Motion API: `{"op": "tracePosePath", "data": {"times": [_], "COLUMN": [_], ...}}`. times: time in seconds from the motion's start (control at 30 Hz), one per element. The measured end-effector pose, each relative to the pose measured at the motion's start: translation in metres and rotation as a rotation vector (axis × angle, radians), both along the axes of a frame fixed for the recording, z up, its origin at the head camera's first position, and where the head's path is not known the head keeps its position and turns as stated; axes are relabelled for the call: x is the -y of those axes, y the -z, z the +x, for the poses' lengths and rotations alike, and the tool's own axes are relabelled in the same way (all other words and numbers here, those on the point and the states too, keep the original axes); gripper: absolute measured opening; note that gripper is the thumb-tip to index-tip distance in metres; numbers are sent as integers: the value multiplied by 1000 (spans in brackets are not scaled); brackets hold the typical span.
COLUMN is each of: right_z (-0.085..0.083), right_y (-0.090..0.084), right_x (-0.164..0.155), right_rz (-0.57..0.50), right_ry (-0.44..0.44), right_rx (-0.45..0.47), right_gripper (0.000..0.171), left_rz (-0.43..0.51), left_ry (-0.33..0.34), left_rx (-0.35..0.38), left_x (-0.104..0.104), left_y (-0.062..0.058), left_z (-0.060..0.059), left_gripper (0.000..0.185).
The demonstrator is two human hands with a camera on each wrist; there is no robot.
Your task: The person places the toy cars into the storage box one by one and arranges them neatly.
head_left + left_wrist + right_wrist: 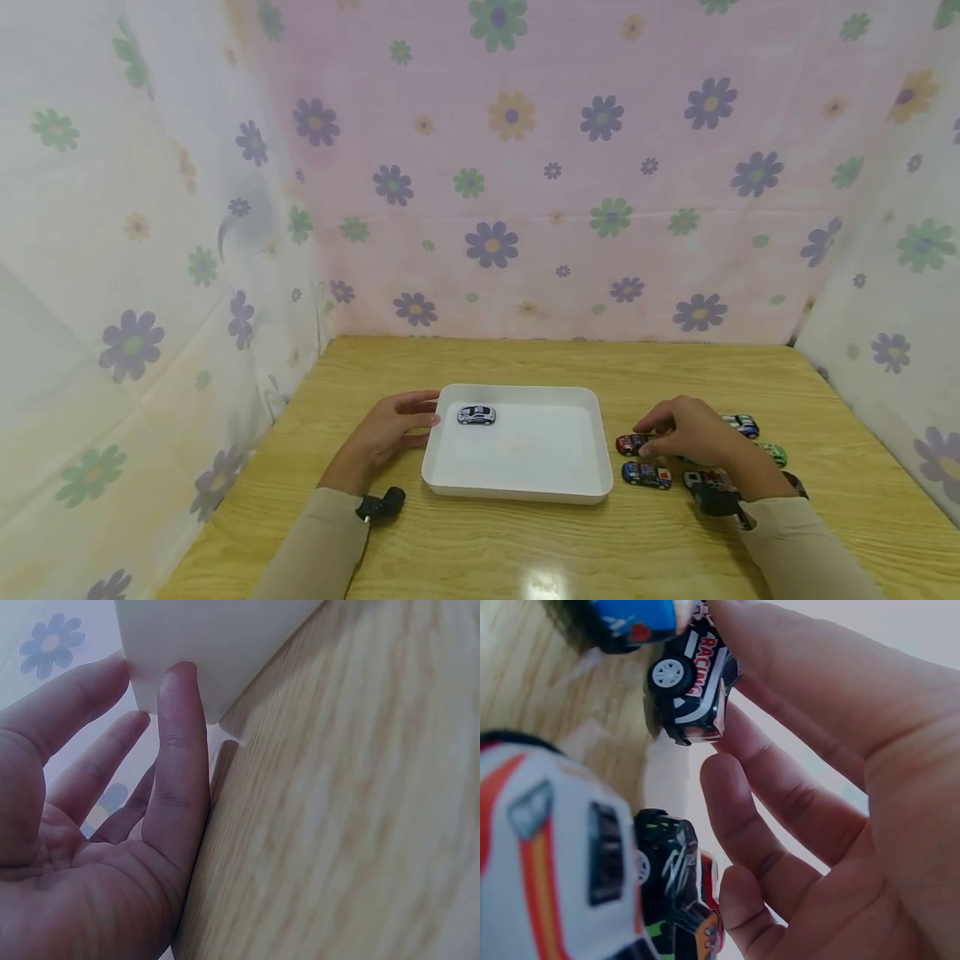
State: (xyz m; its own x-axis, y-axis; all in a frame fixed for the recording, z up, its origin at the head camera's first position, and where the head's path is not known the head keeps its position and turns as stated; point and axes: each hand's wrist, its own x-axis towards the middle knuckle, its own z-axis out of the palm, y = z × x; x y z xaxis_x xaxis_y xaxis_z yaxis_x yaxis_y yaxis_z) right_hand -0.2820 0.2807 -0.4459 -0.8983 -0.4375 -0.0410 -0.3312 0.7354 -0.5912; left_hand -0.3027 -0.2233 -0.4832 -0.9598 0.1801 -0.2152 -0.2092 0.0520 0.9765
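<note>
My left hand (390,429) touches the left wall of a white tray (525,495) with its fingertips, the fingers fairly straight. In the left wrist view the thumb and fingers (182,750) meet the tray's outer side (210,645). Inside the tray, a white-and-black toy car (476,415) sits near the back left. To the right of the tray, my right hand (693,433) pinches a red-and-black toy car (627,444) between thumb and fingers. Its dark side with "RACING" lettering (697,675) shows in the right wrist view. Whether it is lifted I cannot tell.
A blue toy car (647,475) stands just in front of the right hand's car. Several more lie under and around the right forearm, among them a green car (772,453) and a white-and-blue car (742,425). Flowered cloth (555,250) encloses the wooden table (465,550) behind and at both sides.
</note>
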Motion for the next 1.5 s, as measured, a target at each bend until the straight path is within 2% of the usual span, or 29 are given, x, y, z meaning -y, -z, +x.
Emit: {"op": "tracePosePath", "data": {"times": [0.5,0.9,1.17,1.5], "right_z": [-4,-2,-6,-7], "right_y": [9,2,-4,-10], "right_x": [0,3,2,-1], "right_rz": [19,11,-1,-27], "right_ry": [-3,6,-12,-24], "right_rx": [-34,-36,-84,-129], "right_gripper": [24,23,23,26], "left_rz": [-5,-14,-4,-16], "left_ry": [-6,-15,-17,-4], "left_rx": [6,16,-8,13], "left_x": [0,-1,-1,-1], "left_y": [1,-1,-3,-2], "left_z": [-2,0,-2,0], "left_gripper": [55,56,55,59]}}
